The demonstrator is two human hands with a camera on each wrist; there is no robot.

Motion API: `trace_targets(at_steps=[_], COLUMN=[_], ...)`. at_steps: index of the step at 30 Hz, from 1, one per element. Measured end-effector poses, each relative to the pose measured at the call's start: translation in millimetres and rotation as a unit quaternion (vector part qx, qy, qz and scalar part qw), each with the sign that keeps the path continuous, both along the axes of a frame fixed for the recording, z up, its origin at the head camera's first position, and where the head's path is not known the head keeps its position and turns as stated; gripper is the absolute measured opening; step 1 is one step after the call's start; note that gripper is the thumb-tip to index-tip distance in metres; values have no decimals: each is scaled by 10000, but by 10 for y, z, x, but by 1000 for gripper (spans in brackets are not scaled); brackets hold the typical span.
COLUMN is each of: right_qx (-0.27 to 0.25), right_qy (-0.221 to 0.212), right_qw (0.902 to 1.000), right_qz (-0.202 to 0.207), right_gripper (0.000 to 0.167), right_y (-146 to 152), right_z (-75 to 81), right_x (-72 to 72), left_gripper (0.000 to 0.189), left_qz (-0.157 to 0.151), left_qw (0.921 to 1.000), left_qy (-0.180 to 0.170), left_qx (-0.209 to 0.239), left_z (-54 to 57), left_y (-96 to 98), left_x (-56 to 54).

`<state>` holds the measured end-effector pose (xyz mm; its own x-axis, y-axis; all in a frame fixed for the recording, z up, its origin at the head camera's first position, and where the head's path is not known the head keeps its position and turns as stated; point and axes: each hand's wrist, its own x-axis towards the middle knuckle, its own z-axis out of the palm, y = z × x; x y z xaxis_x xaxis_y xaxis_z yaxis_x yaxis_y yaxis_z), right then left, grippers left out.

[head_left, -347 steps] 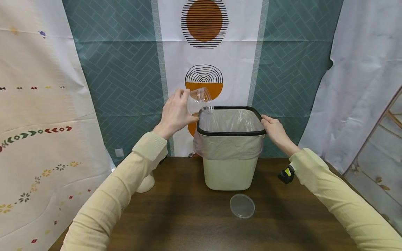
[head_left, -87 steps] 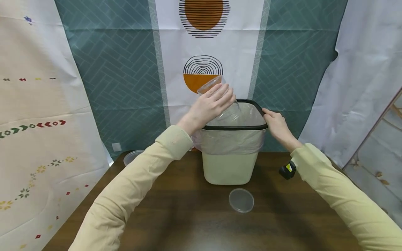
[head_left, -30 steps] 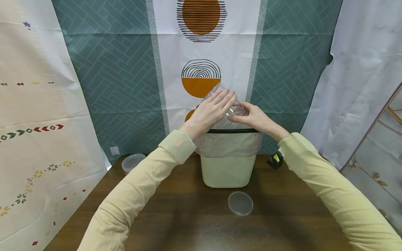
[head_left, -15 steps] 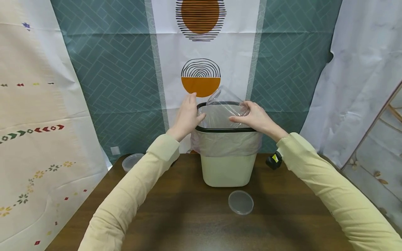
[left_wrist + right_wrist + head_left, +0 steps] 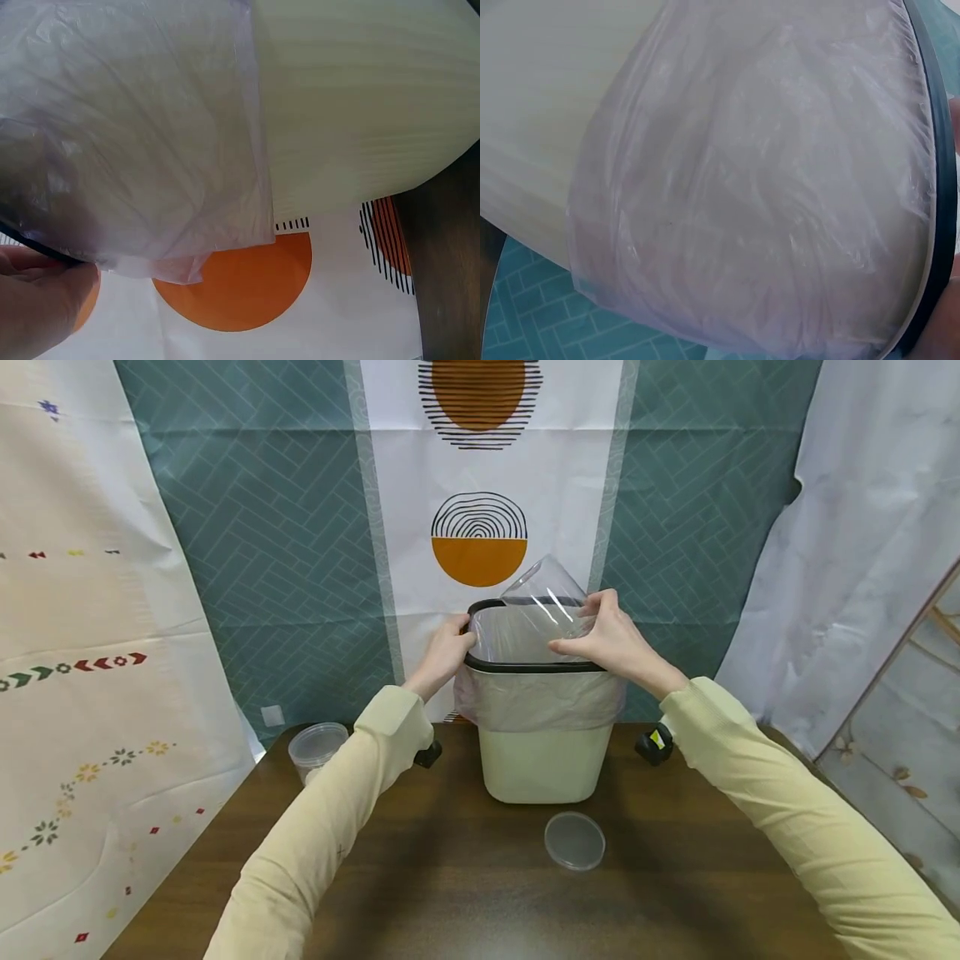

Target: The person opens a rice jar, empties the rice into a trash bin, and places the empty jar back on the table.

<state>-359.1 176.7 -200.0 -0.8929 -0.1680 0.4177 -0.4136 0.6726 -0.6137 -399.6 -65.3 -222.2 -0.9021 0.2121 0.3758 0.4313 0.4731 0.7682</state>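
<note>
A cream trash can [image 5: 546, 768] with a black rim and a thin plastic liner [image 5: 540, 706] stands on the table. My left hand [image 5: 441, 653] grips its rim at the left side; the left wrist view shows the thumb and fingers [image 5: 45, 300] at the black edge. Over the can's opening, my right hand [image 5: 621, 642] holds a clear plastic jar [image 5: 546, 589], tilted, by its lower right end. No contents show in the jar. In the right wrist view, only bits of the right fingers [image 5: 955, 127] appear beyond the rim.
A clear round lid [image 5: 574, 842] lies on the brown table [image 5: 480, 902] in front of the can. Another clear container [image 5: 317, 747], with something pale low inside, stands at the back left, partly behind the left sleeve. Patterned cloths [image 5: 285, 527] hang behind.
The jar has passed from my left hand to my right, which let go of the can's rim. My left hand has moved left and taken hold of the rim there.
</note>
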Motion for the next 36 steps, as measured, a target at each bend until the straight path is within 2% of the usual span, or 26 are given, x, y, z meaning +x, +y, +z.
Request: trace_targets(at_steps=[3, 8, 16, 21, 29, 32, 36], right_qx=[161, 463, 277, 186, -128, -375, -904], right_qy=[-96, -472, -512, -649, -763, -975, -1360], right_qw=[9998, 9977, 9983, 9977, 9970, 9943, 9854], right_qz=[35, 166, -29, 40, -28, 194, 487], right_gripper=[76, 75, 78, 86, 85, 83, 82], right_y=[3, 21, 22, 15, 17, 31, 60], right_z=[26, 58, 69, 72, 84, 107, 131], right_x=[4, 17, 23, 36, 40, 26, 23], left_gripper=[50, 47, 48, 48, 46, 46, 46], left_qz=[211, 335, 423, 410, 470, 464, 469], left_qw=[9997, 9987, 9984, 9981, 9971, 9975, 9976], left_qy=[59, 156, 127, 188, 356, 344, 317], left_qx=[-145, -363, -367, -430, -478, -412, -399], left_z=[9, 13, 34, 20, 10, 16, 8], left_y=[20, 30, 43, 43, 44, 44, 53], left_x=[7, 20, 19, 26, 27, 33, 35])
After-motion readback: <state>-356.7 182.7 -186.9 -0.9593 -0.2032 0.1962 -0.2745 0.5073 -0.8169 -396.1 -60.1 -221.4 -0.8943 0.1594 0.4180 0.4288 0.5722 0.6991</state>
